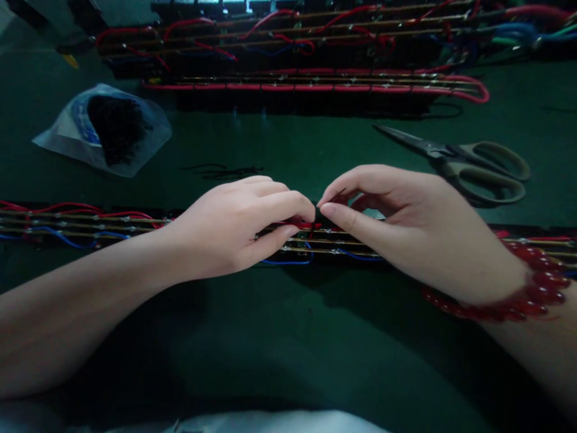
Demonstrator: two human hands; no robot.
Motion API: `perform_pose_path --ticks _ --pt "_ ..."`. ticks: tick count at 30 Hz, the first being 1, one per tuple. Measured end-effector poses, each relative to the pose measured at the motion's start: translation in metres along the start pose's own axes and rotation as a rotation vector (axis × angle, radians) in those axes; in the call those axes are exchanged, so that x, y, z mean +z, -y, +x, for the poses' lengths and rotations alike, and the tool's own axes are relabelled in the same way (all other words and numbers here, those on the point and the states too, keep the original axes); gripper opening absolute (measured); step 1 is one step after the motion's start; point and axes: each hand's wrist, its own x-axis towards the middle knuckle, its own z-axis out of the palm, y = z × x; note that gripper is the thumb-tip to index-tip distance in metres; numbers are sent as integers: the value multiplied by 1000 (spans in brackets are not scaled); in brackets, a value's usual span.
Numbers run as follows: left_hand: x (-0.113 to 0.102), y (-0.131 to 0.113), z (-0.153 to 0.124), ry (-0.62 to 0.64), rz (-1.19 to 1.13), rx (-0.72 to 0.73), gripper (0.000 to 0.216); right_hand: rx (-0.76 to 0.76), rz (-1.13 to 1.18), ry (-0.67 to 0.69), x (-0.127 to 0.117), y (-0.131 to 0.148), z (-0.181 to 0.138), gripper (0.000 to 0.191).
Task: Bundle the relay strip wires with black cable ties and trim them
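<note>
A long dark strip (333,245) with brass-coloured rods, solder joints and red and blue wires runs across the table under both hands. My left hand (243,216) bends over it, index finger and thumb curled at the red wire (310,226); what lies between them is hidden. Just right of it, my right hand (406,219) pinches a thin black cable tie (317,211) between thumb and index finger, at the strip's far edge. The two hands' fingertips almost meet. Red beads (536,294) circle my right wrist.
Behind my left hand lie several loose black cable ties (225,173). A clear plastic bag (151,129) full of black ties sits at the left. Scissors (444,153) rest beyond my right hand. More wired strips (311,88) stretch along the back of the green table (288,337).
</note>
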Motion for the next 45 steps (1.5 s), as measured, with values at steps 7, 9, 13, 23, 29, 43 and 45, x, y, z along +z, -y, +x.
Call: perform_pose_path --ticks 7,9,13,23,29,43,45 --pt "1 0 0 12 -10 -1 26 -9 -42 118 1 -2 2 11" --pt "1 0 0 10 -5 5 26 -5 -55 128 2 -3 3 12" --pt "2 1 0 -38 -7 2 21 20 -62 154 3 -1 7 15" --pt "4 3 0 -185 -24 84 12 195 11 214 -2 12 16 20" --pt "4 1 0 -200 11 69 13 210 -57 270 -5 19 25 21" --pt "3 0 0 -205 -33 -1 11 333 164 305 -3 9 26 20" --pt "3 0 1 -200 -41 2 11 316 192 302 -2 7 24 20"
